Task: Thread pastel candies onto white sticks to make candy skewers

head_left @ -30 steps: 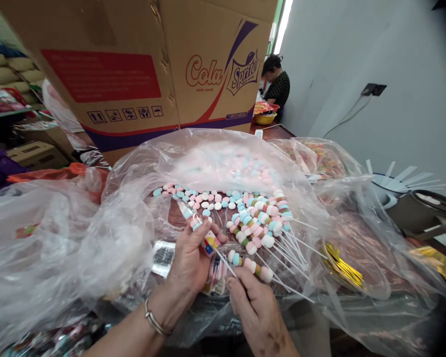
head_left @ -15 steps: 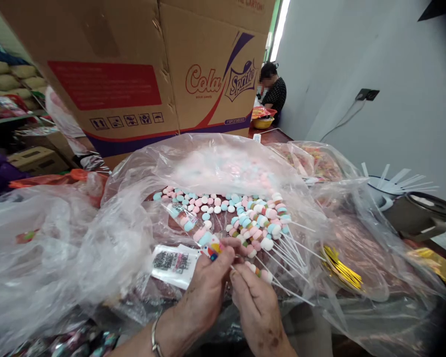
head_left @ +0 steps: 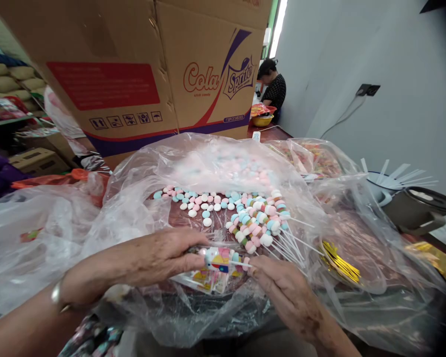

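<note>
My left hand point(head_left: 148, 255) reaches in from the left, thumb and fingers closed on a marshmallow skewer point(head_left: 217, 259) in a clear, brightly printed wrapper, lying sideways. Its thin white stick points right, to the fingertips of my right hand point(head_left: 288, 292), which appear closed around it. Printed clear wrappers point(head_left: 210, 281) lie flat beneath, partly covered. Just behind my right hand is a pile of unwrapped marshmallow skewers point(head_left: 258, 220) with white sticks. Loose pink, blue and white marshmallows point(head_left: 204, 200) are spread behind my hands.
A big clear plastic bag point(head_left: 193, 161) of marshmallows stands at the back, before a tall cardboard box point(head_left: 204, 44). Gold twist ties point(head_left: 340, 263) lie at the right, near a dark lidded mug point(head_left: 418, 213) and a bowl of white strips point(head_left: 381, 181). A person point(head_left: 275, 89) sits farther back.
My hands have moved apart, the left going left and the right going right. The wrapped skewer has swung from pointing away to lying sideways between them. The printed wrappers beneath now show.
</note>
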{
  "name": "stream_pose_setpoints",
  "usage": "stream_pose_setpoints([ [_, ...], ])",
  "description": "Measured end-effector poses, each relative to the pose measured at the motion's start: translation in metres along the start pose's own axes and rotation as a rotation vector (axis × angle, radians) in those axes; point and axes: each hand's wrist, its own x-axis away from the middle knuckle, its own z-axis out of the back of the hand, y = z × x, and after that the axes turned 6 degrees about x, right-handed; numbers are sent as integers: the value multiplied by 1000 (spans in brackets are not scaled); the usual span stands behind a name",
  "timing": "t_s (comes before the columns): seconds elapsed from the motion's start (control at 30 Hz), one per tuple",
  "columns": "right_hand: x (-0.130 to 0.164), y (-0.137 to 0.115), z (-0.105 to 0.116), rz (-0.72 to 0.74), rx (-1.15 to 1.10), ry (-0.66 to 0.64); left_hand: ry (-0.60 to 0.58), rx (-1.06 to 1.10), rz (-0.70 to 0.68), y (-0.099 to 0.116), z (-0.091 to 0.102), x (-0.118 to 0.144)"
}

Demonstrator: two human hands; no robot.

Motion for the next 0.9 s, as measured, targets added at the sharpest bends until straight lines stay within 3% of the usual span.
stream_pose_setpoints([
  [0.07, -3, -2, 6, 75, 63, 33, -151, 151, 84, -11, -7, -12],
  [0.2, -7, -3, 17, 187, 187, 23, -201, 450, 243, -24, -27, -21],
  [0.43, -10, 8, 19, 255, 202, -139, -72, 612, 396, -26, -55, -20],
  [0.67, -18, 8, 11, 206, 226, -278, 103, 696, 273, -22, -75, -21],
  [0.8, -24, 5, 5, 44, 104, -303, 173, 743, 300, -25, -83, -22],
  [0.9, -24, 3, -11, -234, -212, -151, 256, 794, 334, -29, -88, -25],
])
